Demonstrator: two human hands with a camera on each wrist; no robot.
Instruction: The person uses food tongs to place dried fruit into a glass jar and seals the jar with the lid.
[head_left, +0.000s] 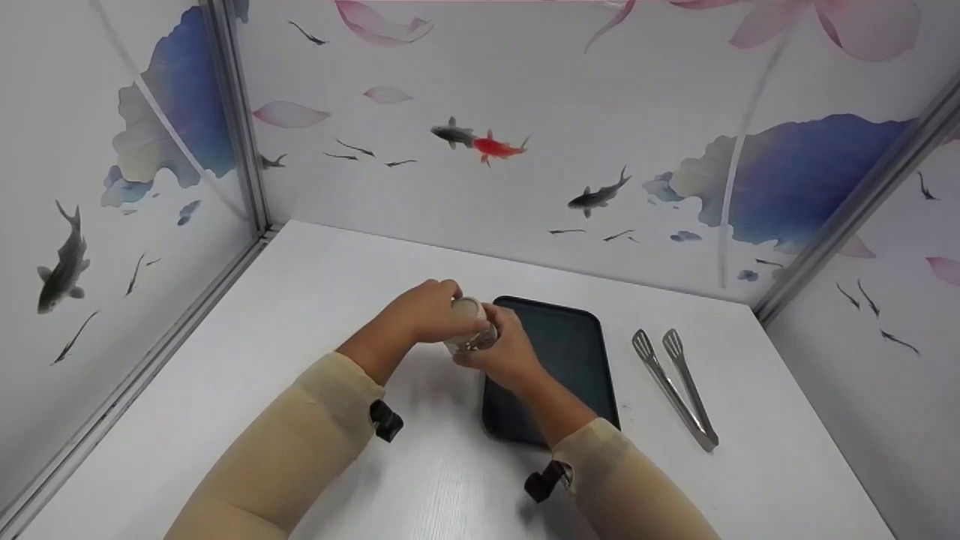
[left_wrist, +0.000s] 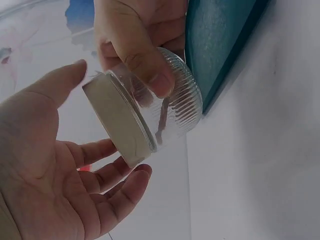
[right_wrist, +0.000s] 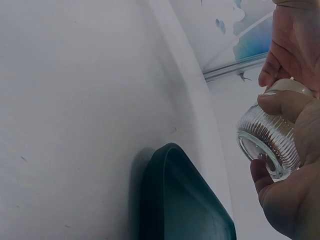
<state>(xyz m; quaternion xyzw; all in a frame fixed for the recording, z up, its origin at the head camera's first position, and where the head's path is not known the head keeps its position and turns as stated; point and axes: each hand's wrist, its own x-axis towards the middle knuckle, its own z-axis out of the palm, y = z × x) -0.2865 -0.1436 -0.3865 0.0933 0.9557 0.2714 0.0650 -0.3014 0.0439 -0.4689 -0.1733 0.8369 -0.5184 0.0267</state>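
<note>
A ribbed clear glass jar with a pale beige lid is held tilted in the air, beside the tray's left edge in the head view. My right hand grips the glass body between thumb and fingers. Around the lid, my left hand is loosely spread; in the left wrist view its fingertips reach the lid's lower edge while the thumb stands a little apart from it. Through the glass shows a thin brown stick-like shape. The jar's base faces the right wrist camera.
A dark green rectangular tray lies on the white table, under and right of the right hand. Farther right rest metal tongs, their arms spread apart. Printed white panels with metal frames enclose the table's back and sides.
</note>
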